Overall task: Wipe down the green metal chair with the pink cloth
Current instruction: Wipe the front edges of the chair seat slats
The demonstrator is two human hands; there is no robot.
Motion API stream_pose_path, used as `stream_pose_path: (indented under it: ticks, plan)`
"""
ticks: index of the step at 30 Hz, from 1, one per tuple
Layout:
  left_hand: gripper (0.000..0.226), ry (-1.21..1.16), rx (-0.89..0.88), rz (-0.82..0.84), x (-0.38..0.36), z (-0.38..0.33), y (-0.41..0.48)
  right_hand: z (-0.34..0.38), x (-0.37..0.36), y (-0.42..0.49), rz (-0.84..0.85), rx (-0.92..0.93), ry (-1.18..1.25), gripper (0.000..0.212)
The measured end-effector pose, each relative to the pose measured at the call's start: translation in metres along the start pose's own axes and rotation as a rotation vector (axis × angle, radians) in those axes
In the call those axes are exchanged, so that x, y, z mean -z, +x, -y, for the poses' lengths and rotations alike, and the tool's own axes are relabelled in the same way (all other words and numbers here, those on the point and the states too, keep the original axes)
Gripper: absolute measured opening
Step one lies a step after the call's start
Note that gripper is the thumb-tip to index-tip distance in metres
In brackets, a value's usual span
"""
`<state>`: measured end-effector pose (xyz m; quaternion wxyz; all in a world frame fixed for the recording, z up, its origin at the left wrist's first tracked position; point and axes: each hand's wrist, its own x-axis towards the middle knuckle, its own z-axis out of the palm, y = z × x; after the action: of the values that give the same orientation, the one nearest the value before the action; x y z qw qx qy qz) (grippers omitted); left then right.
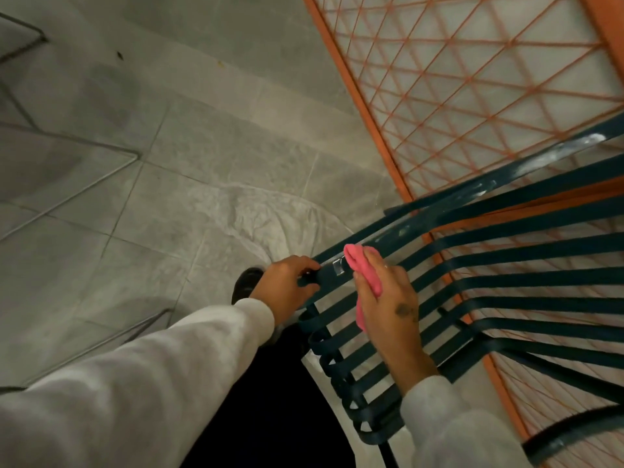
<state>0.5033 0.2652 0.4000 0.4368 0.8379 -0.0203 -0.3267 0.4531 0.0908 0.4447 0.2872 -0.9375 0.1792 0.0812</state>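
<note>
Grey sleeves lead to both hands. Right hand point(388, 295) is clamped on the bunched pink cloth point(363, 271), pressing it onto the top rail of the green metal chair point(506, 265); left hand point(287, 285) grips the rail's end, steadying. Wiping is underway. Next: work along the flat, glossy painted slats, apparently unwiped.

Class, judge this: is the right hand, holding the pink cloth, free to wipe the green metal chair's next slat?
Probably yes: the right hand with the pink cloth already rests on the green metal chair, with nothing covering neighbouring slats.
</note>
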Motion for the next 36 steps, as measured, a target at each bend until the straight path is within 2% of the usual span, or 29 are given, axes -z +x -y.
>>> stream_pose_path:
  ticks: [4, 10, 12, 16, 20, 22, 27, 29, 31, 36]
  plan:
    - [0.034, 0.024, -0.002, 0.004, -0.001, 0.005, 0.007, 0.000, -0.018, -0.002, 0.101, 0.067, -0.085, 0.045]
    - [0.033, 0.011, 0.006, 0.045, -0.001, 0.010, 0.012, -0.004, -0.026, -0.012, 0.227, 0.139, -0.082, 0.043]
    - [0.033, -0.012, 0.019, 0.068, 0.000, 0.012, 0.013, -0.009, -0.020, -0.007, 0.211, 0.135, -0.126, 0.042]
    - [0.031, -0.072, 0.063, 0.076, 0.000, 0.016, 0.015, -0.004, -0.019, 0.007, 0.094, 0.080, -0.067, 0.041]
    - [0.028, -0.090, 0.044, 0.078, -0.001, 0.017, 0.016, 0.004, -0.032, -0.009, 0.242, 0.208, -0.142, 0.048]
    - [0.028, -0.100, 0.038, 0.097, -0.001, 0.018, 0.017, -0.001, -0.027, -0.011, 0.303, 0.210, -0.133, 0.045]
    - [0.032, -0.100, 0.087, 0.145, 0.002, 0.020, 0.019, -0.002, 0.008, 0.011, 0.243, 0.132, -0.088, 0.041]
    - [0.032, -0.106, 0.091, 0.148, 0.002, 0.022, 0.020, 0.009, 0.019, 0.026, 0.162, 0.168, -0.087, 0.040]
    - [0.032, -0.097, 0.088, 0.149, 0.002, 0.022, 0.020, 0.023, 0.025, 0.045, 0.150, 0.212, -0.135, 0.037]
    - [0.033, -0.087, 0.089, 0.128, 0.000, 0.024, 0.021, 0.028, 0.007, 0.061, 0.416, 0.202, -0.345, 0.043]
